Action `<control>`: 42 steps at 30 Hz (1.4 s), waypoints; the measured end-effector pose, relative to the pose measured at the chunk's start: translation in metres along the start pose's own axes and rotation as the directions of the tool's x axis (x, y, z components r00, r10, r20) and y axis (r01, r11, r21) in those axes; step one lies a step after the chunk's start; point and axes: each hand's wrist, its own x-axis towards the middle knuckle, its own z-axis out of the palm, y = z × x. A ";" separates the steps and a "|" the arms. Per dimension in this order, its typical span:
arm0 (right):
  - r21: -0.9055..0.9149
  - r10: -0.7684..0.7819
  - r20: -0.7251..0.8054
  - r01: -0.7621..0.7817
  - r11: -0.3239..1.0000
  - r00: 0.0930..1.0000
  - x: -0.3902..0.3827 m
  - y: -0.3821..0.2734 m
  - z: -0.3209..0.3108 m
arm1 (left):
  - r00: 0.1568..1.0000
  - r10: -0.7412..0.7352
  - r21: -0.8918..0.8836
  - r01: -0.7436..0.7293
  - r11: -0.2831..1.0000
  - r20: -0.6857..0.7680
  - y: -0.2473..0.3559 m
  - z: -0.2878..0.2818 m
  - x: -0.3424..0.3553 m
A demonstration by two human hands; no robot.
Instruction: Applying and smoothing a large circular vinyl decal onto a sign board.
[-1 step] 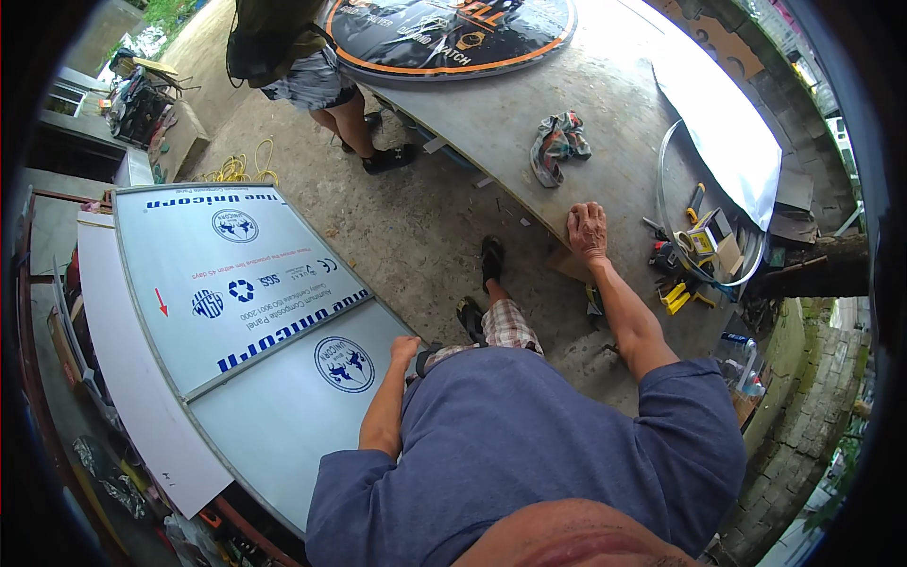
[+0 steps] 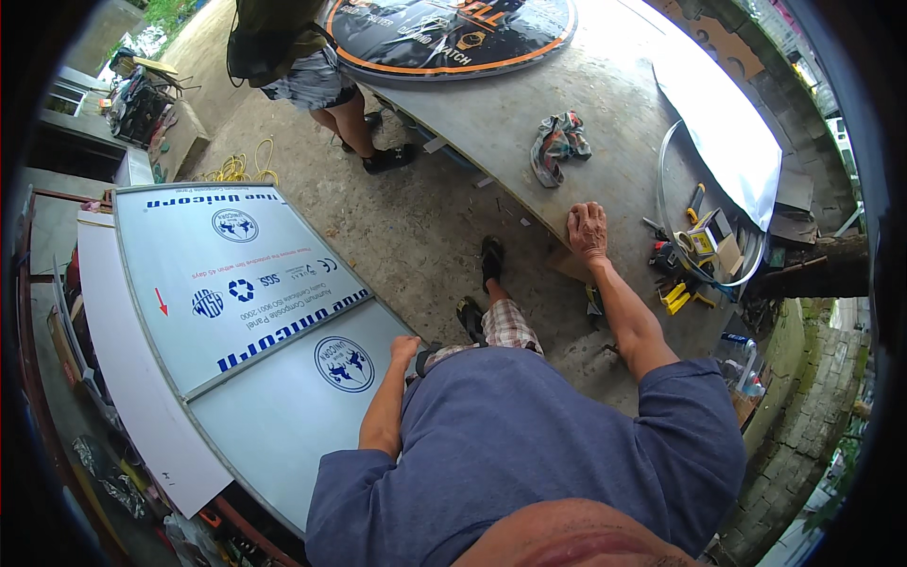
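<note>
My right hand [image 2: 588, 229] rests on the near edge of a grey worktable [image 2: 501, 142], its fingers curled under and nothing showing in them. Beyond it on the tabletop lies a crumpled patterned cloth [image 2: 559, 148]. Low at my left side, my left hand [image 2: 404, 350] is closed beside my plaid shorts; whatever it may hold is hidden. Next to that hand lies a large panel [image 2: 274, 274], faced in light-blue printed film, with a metal frame and a crossbar.
A round black sign with an orange rim [image 2: 453, 36] lies at the table's far end, near a standing person [image 2: 312, 80]. At right are a metal hoop [image 2: 667, 189], a white sheet [image 2: 723, 123] and yellow-handled tools [image 2: 676, 298]. Yellow cord [image 2: 236, 170] lies on the ground.
</note>
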 end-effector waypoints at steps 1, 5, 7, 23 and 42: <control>0.001 -0.001 0.000 0.001 1.000 1.000 0.000 0.000 0.000 | 1.000 -0.011 0.003 0.011 1.000 0.000 0.000 -0.001 0.000; -0.008 -0.001 -0.004 0.001 1.000 1.000 -0.001 0.001 0.002 | 1.000 -0.023 -0.024 0.023 0.999 -0.003 0.001 -0.001 -0.001; -0.019 -0.005 -0.004 0.004 1.000 1.000 -0.001 0.001 0.002 | 1.000 -0.019 -0.008 0.019 1.000 0.000 0.000 -0.001 0.001; -0.026 -0.002 -0.006 0.002 1.000 1.000 0.002 0.003 0.002 | 0.997 -0.049 0.043 0.047 0.998 0.060 0.014 -0.002 0.003; 0.100 0.127 0.073 -0.134 0.986 0.989 0.013 0.002 -0.005 | 0.964 0.255 0.300 -0.267 0.916 0.080 0.100 -0.002 0.088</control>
